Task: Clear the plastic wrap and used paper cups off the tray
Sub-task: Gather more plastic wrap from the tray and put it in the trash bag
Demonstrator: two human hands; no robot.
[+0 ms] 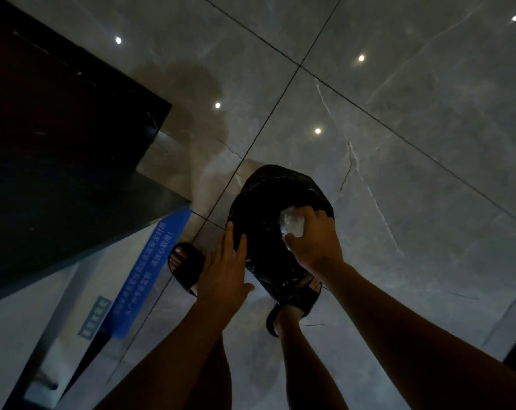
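Right hand: the right hand (316, 241) holds a crumpled ball of plastic wrap (292, 224), with fingers and thumb curled round it, right over the open top of the bin
Left hand: the left hand (224, 273) has its fingers straight and close together, and the fingertips touch the near edge of the black bag; it holds nothing
Plastic wrap: it looks clear and shiny, squashed small, not yet let go, sitting at the mouth of the bin and not down inside
Bin: a small round bin with a black bag (268, 202) stands on the floor, between the person's feet and a bit ahead of them
Inside the bin: too dark to tell what is in there, so no cups can be seen
Tray: not in view, so nobody can say from here if it is clean
Paper cups: none show anywhere in this view
Done so far: it seems the wrap is off the tray and has been carried to the bin
Still to do: let the wrap drop in, then deal with the cups if any are left on the tray
How far along: maybe partway, but this is only a guess
Around: a shiny grey tile floor (398, 128), black slippers (188, 267) on the feet, a dark counter (58, 143) on the left with a blue sign (150, 267) below it
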